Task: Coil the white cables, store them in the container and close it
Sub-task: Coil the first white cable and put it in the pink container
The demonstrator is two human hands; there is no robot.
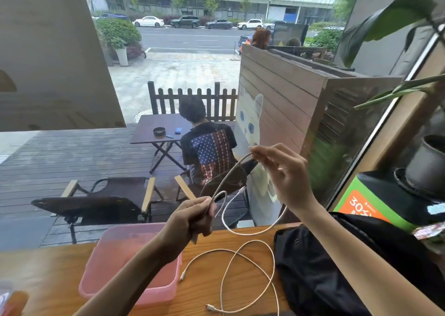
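Both my hands are raised above the wooden table (53,274), holding one white cable (228,178). My left hand (192,217) grips a bunch of it, and my right hand (281,173) pinches it higher up, so the cable runs taut between them. A loop of that cable (255,232) hangs down below my hands to the table's far edge. A second white cable (240,267) lies loose on the table in open curves. The pink translucent container (101,274) stands open on the table, under my left forearm.
A black bag (337,272) lies on the table at the right, under my right forearm. A potted plant (431,163) stands on a green and orange box at far right. Behind the window a person sits at a deck table with folding chairs.
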